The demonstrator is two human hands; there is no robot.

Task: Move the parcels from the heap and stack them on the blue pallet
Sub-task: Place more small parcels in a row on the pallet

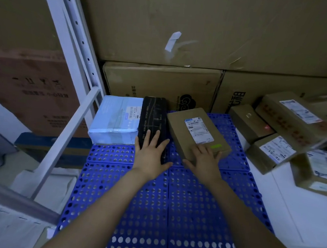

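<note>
A blue perforated pallet (152,201) lies on the floor in front of me. At its far edge sit three parcels side by side: a light blue box (116,120), a black wrapped parcel (154,115) and a brown cardboard box (195,130) with a white label. My left hand (150,154) lies flat with straight fingers on the near end of the black parcel. My right hand (204,160) rests with spread fingers on the near corner of the brown box. The heap of brown parcels (287,133) lies on the floor to the right.
Large cardboard cartons (185,37) form a wall behind the pallet. A white metal rack frame (70,101) stands slanted at the left. White floor (298,212) runs along the pallet's right side below the heap.
</note>
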